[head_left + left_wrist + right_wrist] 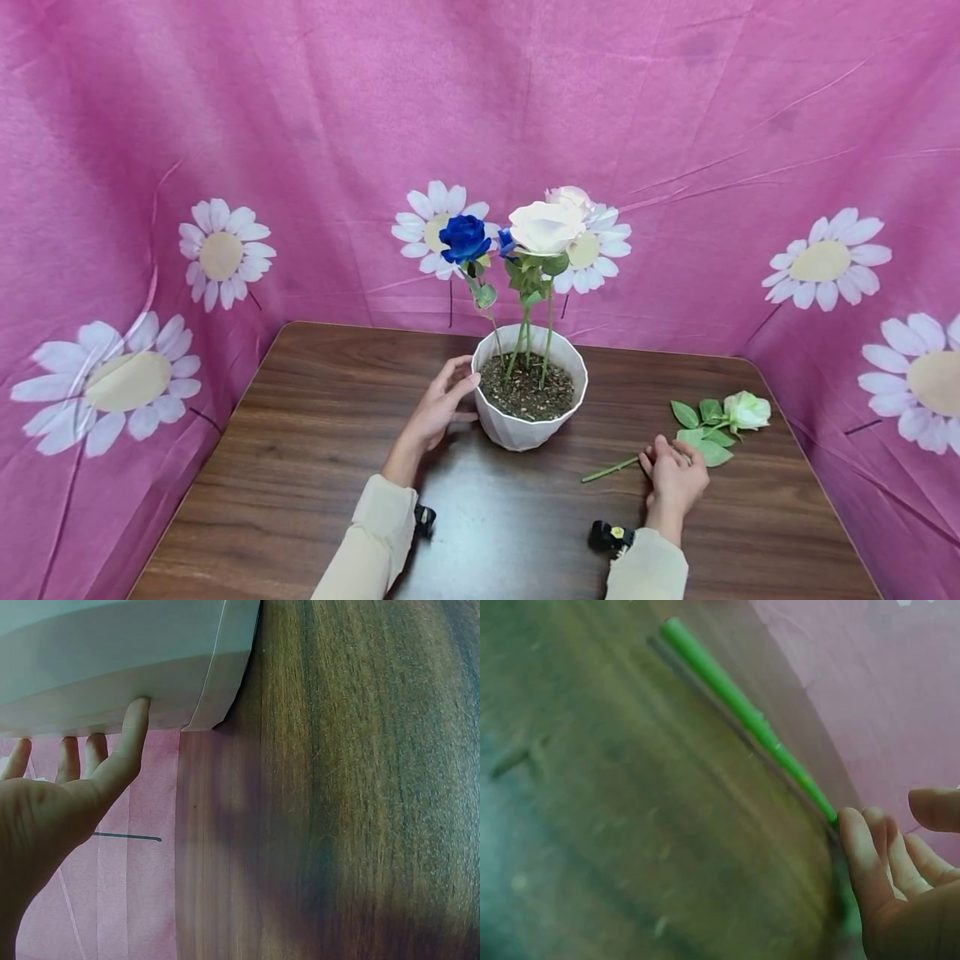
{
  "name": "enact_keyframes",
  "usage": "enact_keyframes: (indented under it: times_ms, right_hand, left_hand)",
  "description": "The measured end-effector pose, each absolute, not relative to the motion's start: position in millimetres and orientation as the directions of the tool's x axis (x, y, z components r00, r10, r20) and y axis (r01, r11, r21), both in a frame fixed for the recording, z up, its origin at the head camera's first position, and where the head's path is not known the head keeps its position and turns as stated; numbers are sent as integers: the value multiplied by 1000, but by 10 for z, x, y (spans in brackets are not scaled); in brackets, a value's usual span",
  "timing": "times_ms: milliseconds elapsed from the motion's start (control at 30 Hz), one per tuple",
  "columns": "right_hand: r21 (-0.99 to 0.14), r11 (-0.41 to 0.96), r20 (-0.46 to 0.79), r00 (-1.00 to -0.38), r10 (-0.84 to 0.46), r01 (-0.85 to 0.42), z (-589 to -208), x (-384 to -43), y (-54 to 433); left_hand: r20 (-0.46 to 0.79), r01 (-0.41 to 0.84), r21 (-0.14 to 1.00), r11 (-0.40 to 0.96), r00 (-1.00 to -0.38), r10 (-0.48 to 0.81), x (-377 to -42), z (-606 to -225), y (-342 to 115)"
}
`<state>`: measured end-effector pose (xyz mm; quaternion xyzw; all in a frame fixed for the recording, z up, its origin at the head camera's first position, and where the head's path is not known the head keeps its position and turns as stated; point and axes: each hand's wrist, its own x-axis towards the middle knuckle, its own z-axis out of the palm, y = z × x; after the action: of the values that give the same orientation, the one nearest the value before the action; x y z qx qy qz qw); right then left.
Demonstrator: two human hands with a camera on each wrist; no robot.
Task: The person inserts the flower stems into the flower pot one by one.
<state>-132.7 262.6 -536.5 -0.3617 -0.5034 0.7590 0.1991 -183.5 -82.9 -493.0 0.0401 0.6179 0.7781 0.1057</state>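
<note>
A white faceted pot [525,429] filled with dark soil [528,396] stands on the table. My left hand [444,404] touches its left side with extended fingers and thumb; the left wrist view shows the fingertips against the pot wall [112,682]. On the right, a pale green-and-white rose [748,412] with leaves lies on the wood. My right hand [675,479] is over its green stem [609,469]. In the right wrist view, a fingertip meets the stem [742,712] and another digit stands apart. Part of the stem is hidden by the hand.
Planted in the pot are a blue rose [465,239], a white rose [546,228], a pale pink rose [572,198] and another partly hidden blue flower [506,242]. A pink daisy-print cloth [330,167] hangs around the brown wooden table [315,417].
</note>
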Motion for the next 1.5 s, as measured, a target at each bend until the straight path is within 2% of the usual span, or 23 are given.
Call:
enact_keyframes:
  times_ms: [100, 233, 367, 500, 600, 933, 1100, 1300, 1500]
  right_hand:
    - [-908, -407, -375, -626, 684, 99, -5396, -1297, 2631]
    - [-923, -341, -376, -621, 688, 180, -5425, -1292, 2641]
    - [-930, -153, -341, -635, 693, 333, -5462, -1310, 2663]
    - [-887, 29, -312, -646, 697, 460, -5495, -1336, 2707]
    - [-863, 91, -302, -653, 694, 496, -5495, -1351, 2731]
    - [-819, 173, -310, -676, 669, 547, -5469, -1383, 2783]
    - [-832, 128, -320, -656, 684, 540, -5462, -1373, 2778]
    - [-906, -147, -394, -665, 635, 397, -5456, -1388, 2746]
    - [-912, -311, -406, -706, 580, 269, -5452, -1407, 2729]
  left_hand:
    - [-66, -114, 970, -216, -974, 215, -1836, -4932, -827]
    - [-68, -115, 970, -216, -974, 215, -1837, -4933, -828]
    - [-68, -115, 970, -215, -974, 214, -1835, -4924, -826]
    - [-68, -113, 971, -211, -975, 211, -1839, -4923, -827]
    - [-69, -115, 970, -214, -975, 211, -1850, -4939, -835]
    - [-73, -118, 969, -218, -976, 206, -1849, -4945, -843]
    - [-72, -122, 968, -222, -973, 220, -1842, -4933, -828]
    - [-73, -121, 968, -220, -975, 212, -1854, -4950, -828]
    - [-80, -127, 967, -220, -974, 210, -1852, -4956, -828]
